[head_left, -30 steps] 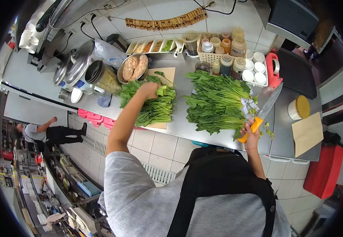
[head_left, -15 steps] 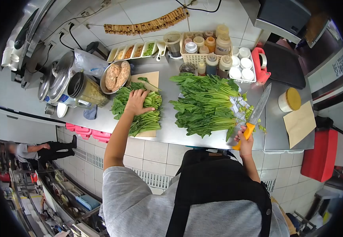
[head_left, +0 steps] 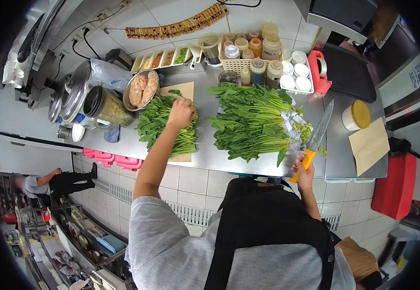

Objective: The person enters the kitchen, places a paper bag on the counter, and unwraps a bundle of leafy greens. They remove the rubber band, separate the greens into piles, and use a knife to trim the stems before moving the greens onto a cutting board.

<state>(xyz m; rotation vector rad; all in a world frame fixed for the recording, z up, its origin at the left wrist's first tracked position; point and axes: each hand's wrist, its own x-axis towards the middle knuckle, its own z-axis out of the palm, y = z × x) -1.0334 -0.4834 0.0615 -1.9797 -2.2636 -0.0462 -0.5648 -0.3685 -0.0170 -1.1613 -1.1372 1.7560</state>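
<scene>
My left hand (head_left: 182, 113) is curled closed at the upper right of the left pile of leafy greens (head_left: 159, 126), which look like spinach. A loose green leaf (head_left: 175, 92) pokes out beyond its fingers, and its stem runs under them. That pile lies on a tan cutting board (head_left: 185, 90). My right hand (head_left: 304, 170) is wrapped round the yellow handle of a kitchen knife (head_left: 320, 127), its broad blade pointing up and away. Left of the blade lies a larger pile of greens (head_left: 251, 123), with white paper bits and cut stem ends (head_left: 297, 126) at its right end.
A metal bowl (head_left: 128, 98) holds pale ground-meat rolls. Behind the greens stand a basket of sauce bottles (head_left: 243, 65), trays of toppings (head_left: 169, 57) and white-lidded cups (head_left: 295, 72). Rightward are a yellow-lidded jar (head_left: 355, 115) and brown paper (head_left: 369, 146). Another person (head_left: 50, 182) is at far left.
My left hand has gone from spread flat on the left pile to curled closed at its upper right, over the loose leaf's stem. My right hand still holds the knife in much the same place.
</scene>
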